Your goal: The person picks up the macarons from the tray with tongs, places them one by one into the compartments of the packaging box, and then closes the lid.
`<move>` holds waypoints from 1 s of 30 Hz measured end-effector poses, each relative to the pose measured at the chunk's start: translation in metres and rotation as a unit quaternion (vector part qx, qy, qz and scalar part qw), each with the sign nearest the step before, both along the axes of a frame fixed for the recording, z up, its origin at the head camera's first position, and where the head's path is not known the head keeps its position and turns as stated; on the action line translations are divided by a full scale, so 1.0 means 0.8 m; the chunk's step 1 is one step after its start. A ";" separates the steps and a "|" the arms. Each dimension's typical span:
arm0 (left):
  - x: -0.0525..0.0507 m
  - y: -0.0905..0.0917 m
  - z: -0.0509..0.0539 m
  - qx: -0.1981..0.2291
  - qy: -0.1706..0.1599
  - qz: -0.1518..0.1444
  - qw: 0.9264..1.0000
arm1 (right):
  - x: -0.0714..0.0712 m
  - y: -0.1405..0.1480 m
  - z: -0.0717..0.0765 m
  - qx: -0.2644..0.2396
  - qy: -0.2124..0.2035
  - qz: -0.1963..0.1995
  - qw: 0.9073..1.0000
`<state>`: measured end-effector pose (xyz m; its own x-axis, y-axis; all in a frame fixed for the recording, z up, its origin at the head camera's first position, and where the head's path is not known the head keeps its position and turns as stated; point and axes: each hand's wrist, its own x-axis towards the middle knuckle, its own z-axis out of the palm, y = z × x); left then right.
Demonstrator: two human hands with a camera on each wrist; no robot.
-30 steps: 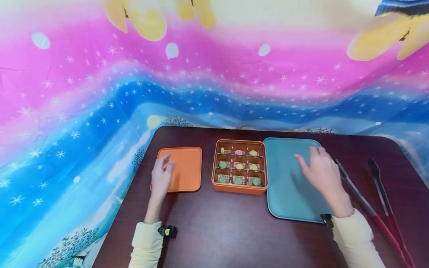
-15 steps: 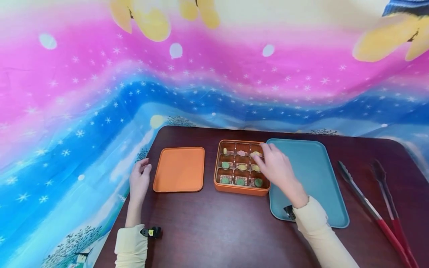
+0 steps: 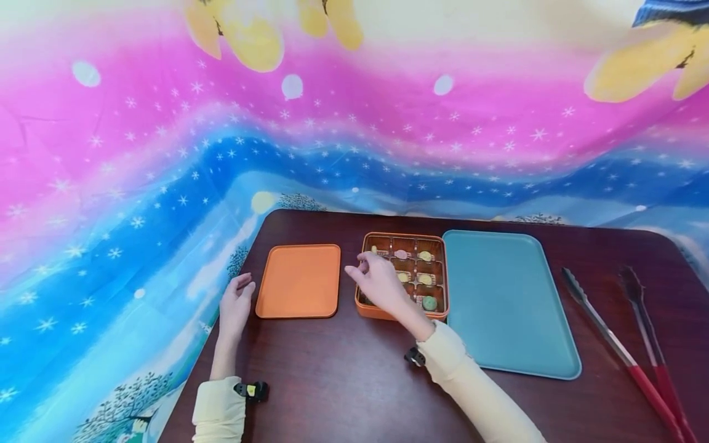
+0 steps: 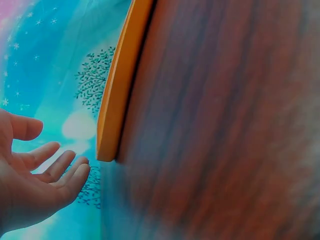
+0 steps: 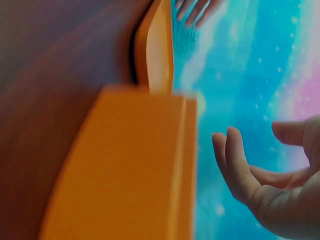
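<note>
The right hand [image 3: 379, 283] hovers over the left part of an orange box [image 3: 373, 312], its fingers loosely bent with nothing between them. Inside the box, a brown divided insert holds small pieces in its compartments: a pink one [image 3: 401, 254], yellow ones [image 3: 425, 256] and a green one [image 3: 429, 303]. The hand hides some compartments on the left. Beside a flat orange square lid or tray [image 3: 299, 281], on its left, the left hand [image 3: 235, 304] is held with relaxed fingers and holds nothing. In the left wrist view, that hand [image 4: 45, 175] is apart from the orange edge [image 4: 117, 100].
A teal tray [image 3: 509, 307] lies right against the box's right side. Farther right are metal tongs [image 3: 609, 335] with red handles, their arms spread. Behind the dark wooden table [image 3: 332, 375] hangs a colourful cloth [image 3: 354, 135].
The right hand has swept left from above the teal tray, across the box to its left side. The left hand has drawn left, off the orange square. The box's pieces look unmoved where visible.
</note>
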<state>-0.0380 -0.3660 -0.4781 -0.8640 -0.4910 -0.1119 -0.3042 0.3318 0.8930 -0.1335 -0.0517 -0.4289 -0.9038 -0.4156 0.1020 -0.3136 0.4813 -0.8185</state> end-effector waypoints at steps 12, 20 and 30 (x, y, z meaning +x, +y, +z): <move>-0.001 0.003 -0.008 0.046 -0.025 -0.007 0.999 | 0.011 -0.053 -0.021 -0.028 -0.111 0.017 0.993; -0.001 0.005 -0.011 0.065 -0.022 -0.016 0.997 | 0.022 -0.079 -0.030 0.017 -0.153 0.044 0.987; -0.003 0.001 -0.008 0.090 -0.029 -0.004 0.995 | 0.020 -0.091 -0.039 -0.107 -0.256 -0.020 0.960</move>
